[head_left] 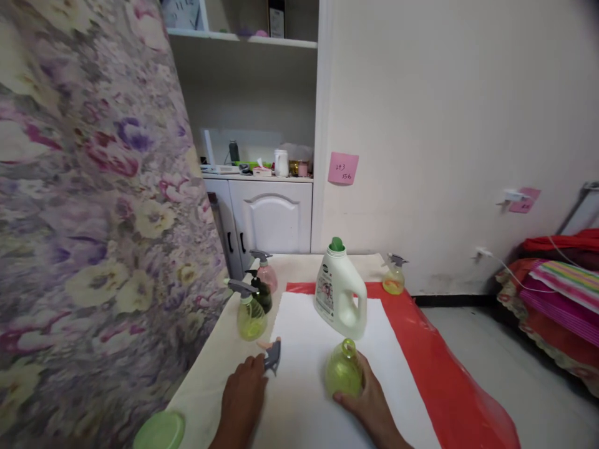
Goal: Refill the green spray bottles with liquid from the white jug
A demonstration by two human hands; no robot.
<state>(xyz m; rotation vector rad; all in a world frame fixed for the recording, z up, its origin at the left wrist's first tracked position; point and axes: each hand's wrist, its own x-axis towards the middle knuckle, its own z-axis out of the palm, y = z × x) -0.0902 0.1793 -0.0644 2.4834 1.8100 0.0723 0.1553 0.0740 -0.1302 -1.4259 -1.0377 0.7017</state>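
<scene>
My right hand is wrapped round a small green bottle with its neck uncapped, standing on a white cloth. My left hand pinches a grey spray trigger head at the cloth's left edge. A white detergent jug with a green cap stands just beyond the green bottle.
Three spray bottles, one green, one dark and one pink, stand at the table's left. A yellow spray bottle stands on the red sheet. A green lid lies near me. A flowered curtain hangs left.
</scene>
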